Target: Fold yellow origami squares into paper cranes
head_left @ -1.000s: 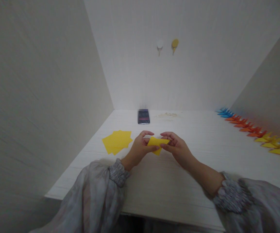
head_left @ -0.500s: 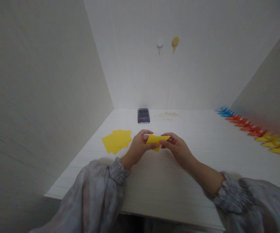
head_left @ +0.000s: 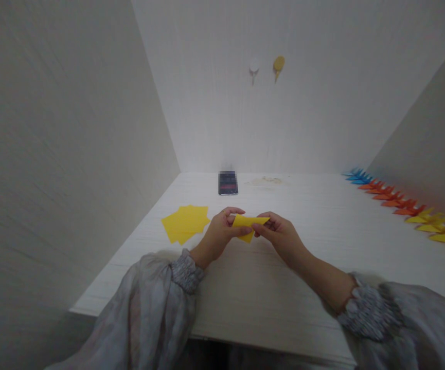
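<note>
A piece of folded yellow paper (head_left: pixel 247 221) is held up between my two hands over the table's middle. My left hand (head_left: pixel 222 230) pinches its left part, thumb across the front and a ring on one finger. At the paper's right side, my right hand (head_left: pixel 275 228) grips it with the thumb in front and the fingers behind. The thumbs nearly meet at the centre, and a yellow flap hangs below them. Just left of my left hand lie several loose yellow paper sheets (head_left: pixel 185 223), overlapping on the table.
A phone (head_left: pixel 228 183) rests near the back wall. Folded paper cranes in blue (head_left: pixel 358 176), orange (head_left: pixel 390 195) and yellow (head_left: pixel 438 226) line the right side of the white table (head_left: pixel 268 303). Two hooks, one white (head_left: pixel 253 67) and one gold (head_left: pixel 279 63), are fixed to the back wall.
My right thumb has slid slightly left along the folded paper, closer to my left thumb. Both hands keep their hold, and the other things stay in place.
</note>
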Demonstrator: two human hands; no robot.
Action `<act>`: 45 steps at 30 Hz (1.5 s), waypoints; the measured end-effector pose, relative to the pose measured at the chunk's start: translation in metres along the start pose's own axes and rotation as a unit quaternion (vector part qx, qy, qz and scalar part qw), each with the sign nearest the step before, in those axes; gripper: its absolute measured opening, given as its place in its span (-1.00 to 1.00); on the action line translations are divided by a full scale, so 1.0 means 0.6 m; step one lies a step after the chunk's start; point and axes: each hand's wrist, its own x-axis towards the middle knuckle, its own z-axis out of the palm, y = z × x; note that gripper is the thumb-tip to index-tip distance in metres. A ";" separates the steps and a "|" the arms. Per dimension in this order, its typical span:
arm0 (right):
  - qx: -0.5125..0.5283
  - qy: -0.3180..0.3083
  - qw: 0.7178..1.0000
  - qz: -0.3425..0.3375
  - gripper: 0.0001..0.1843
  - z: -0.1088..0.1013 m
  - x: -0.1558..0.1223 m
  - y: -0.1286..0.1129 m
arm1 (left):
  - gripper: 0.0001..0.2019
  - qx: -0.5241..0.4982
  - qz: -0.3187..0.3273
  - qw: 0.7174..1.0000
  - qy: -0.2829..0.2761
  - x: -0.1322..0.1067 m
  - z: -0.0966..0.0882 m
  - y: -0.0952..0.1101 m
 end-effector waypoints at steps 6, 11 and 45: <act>-0.022 0.007 1.000 0.001 -0.80 0.001 0.001 -0.001 | -0.56 0.006 0.002 1.000 -0.001 0.000 0.000 0.001; -0.031 0.014 0.999 0.006 -0.80 0.002 0.001 -0.006 | -0.57 0.031 0.012 0.999 -0.001 0.000 0.001 0.003; 0.118 -0.022 0.992 0.034 -0.46 -0.014 0.001 -0.010 | -0.39 -0.071 -0.017 0.996 -0.059 -0.007 0.004 0.023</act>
